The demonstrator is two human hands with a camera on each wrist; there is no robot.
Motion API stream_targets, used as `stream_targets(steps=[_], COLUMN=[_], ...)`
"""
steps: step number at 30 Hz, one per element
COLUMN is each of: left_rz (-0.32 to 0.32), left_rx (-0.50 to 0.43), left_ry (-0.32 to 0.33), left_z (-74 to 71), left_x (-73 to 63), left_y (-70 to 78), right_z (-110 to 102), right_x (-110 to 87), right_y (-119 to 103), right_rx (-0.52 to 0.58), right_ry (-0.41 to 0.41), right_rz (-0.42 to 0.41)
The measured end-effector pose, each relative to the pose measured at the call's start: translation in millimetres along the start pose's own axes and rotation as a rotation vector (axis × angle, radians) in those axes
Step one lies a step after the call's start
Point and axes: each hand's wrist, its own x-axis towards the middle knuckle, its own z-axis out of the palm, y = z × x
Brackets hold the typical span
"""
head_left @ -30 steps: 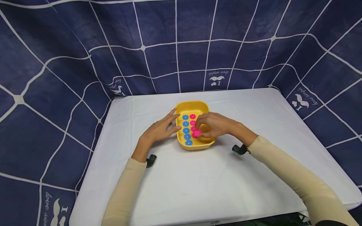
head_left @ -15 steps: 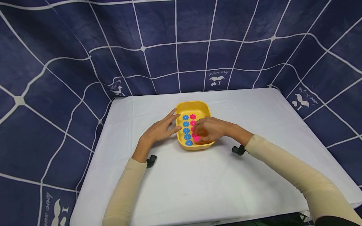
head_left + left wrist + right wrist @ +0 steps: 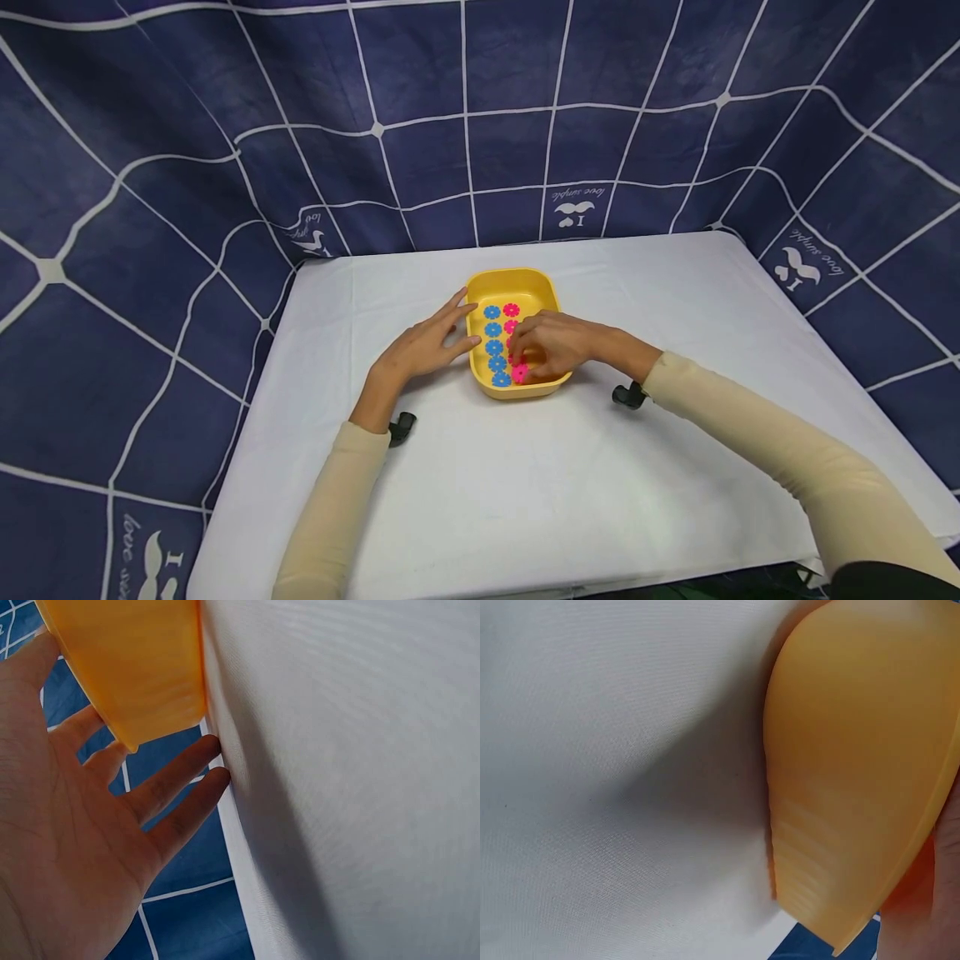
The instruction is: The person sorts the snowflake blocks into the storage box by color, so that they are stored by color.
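Observation:
A yellow tray [image 3: 513, 280] stands on the white-covered table. Inside it, several blue flower-shaped pieces [image 3: 492, 330] form a column on the left, with a pink column [image 3: 511, 310] beside them. My right hand [image 3: 561, 343] reaches over the right rim and pinches the nearest pink flower piece [image 3: 519, 373] low on the tray floor; its fingers partly cover the pink column. My left hand [image 3: 418, 345], fingers spread, touches the tray's left rim. The left wrist view shows that open palm [image 3: 82, 832] against the tray wall [image 3: 139, 675]. In the right wrist view the tray wall [image 3: 847, 765] hides the fingertips.
White cloth [image 3: 525, 500] covers the table around the tray. A dark blue curtain [image 3: 510, 150] with white lines surrounds the back and sides. Small black wrist cameras [image 3: 628, 395] hang below both wrists.
My right hand has lowered the pink flower piece toward me and slightly left, to the near end of the pink column. The left hand and the tray have stayed in place.

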Motion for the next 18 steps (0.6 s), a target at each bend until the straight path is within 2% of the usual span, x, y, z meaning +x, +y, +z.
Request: stream_targets(steps=[18], left_rz=[0.004], left_rx=[-0.015], left_ry=[-0.002], left_z=[-0.5], left_x=[1.0], left_y=[0.5], right_z=[1.6], right_x=[7.7], right_y=[2.3], right_rx=[-0.070], right_ry=[-0.054], right_rz=[-0.045])
